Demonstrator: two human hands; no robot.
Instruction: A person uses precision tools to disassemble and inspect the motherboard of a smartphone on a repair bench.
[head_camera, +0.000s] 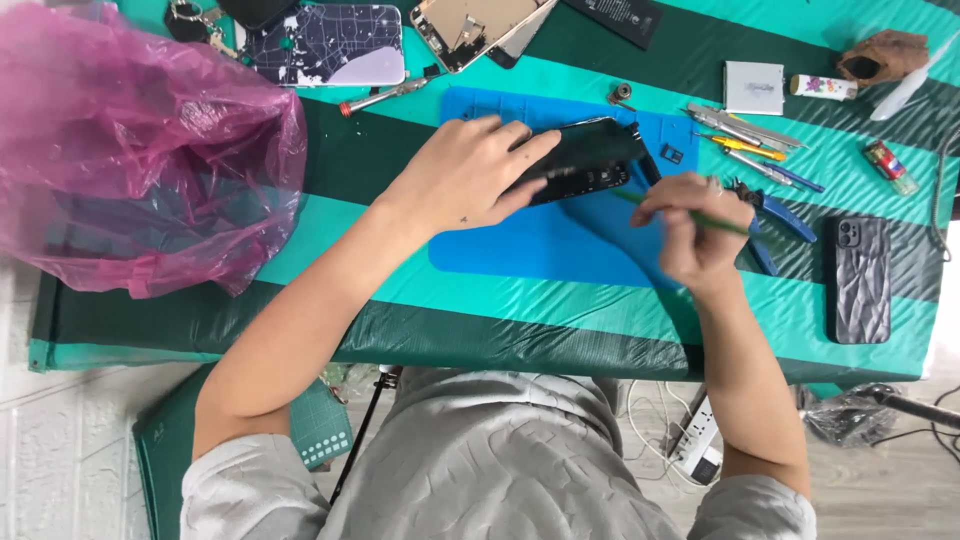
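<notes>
My left hand (468, 172) presses down on a black opened phone (590, 160) that lies on a blue work mat (540, 240). The fingers cover the phone's left part. My right hand (695, 228) is blurred and grips a thin green tool (660, 205), whose tip points left toward the phone's lower right edge. Both forearms reach in from the bottom of the view over a table covered with green striped cloth (420, 300).
A pink plastic bag (140, 150) fills the table's left. A phone in a black case (861, 280) lies right. Blue-handled pliers (780, 215), several small tools (750, 135), a white box (754, 87), a screwdriver (385, 97) and phone parts (470, 30) lie behind.
</notes>
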